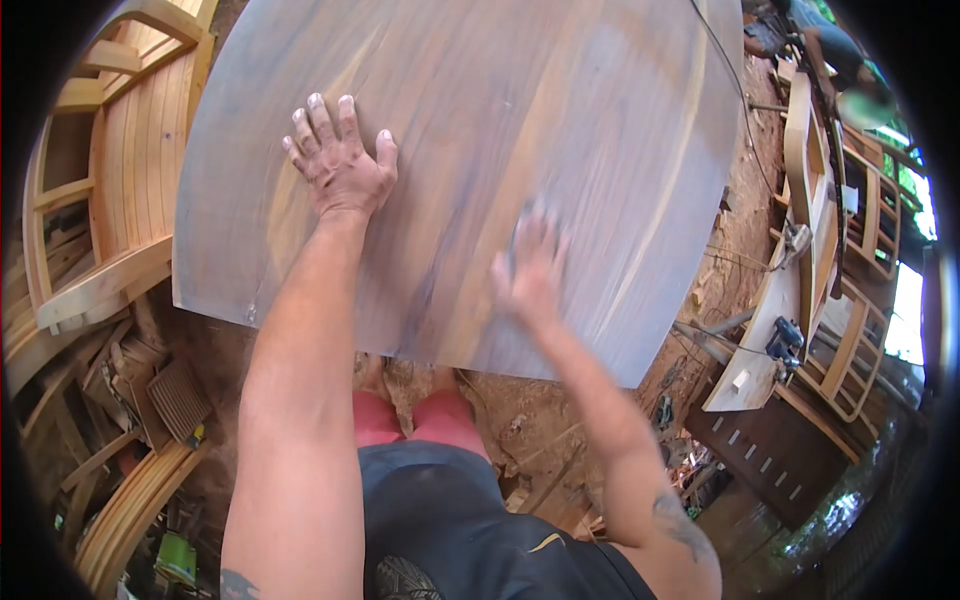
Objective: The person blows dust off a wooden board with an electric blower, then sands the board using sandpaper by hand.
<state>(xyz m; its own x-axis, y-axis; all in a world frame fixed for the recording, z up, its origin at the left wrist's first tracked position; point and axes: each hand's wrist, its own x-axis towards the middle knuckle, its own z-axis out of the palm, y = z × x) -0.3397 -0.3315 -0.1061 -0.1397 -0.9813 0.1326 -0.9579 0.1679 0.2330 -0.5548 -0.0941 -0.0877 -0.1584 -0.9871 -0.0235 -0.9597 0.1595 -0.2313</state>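
A large wooden tabletop (420, 290) with curved sides and streaky brown grain lies in front of me, looking pale and dusty. My left hand (345, 175) rests flat on its left part with the fingers spread, holding nothing. Pale dust coats those fingertips. On the right, my right hand (537, 260) is over the tabletop, smeared by motion. A thin grey-green edge shows beside its fingers; what it is, and whether the hand grips it, I cannot make out.
Slatted wooden furniture (150, 140) stands close on the left. Curved wood strips (140, 510) and a green object (176, 558) lie at lower left. On the right, a pale board (757, 345) carries a dark blue power tool (786, 340). A cable (722, 50) crosses the tabletop's far right. A person (835, 45) is beyond.
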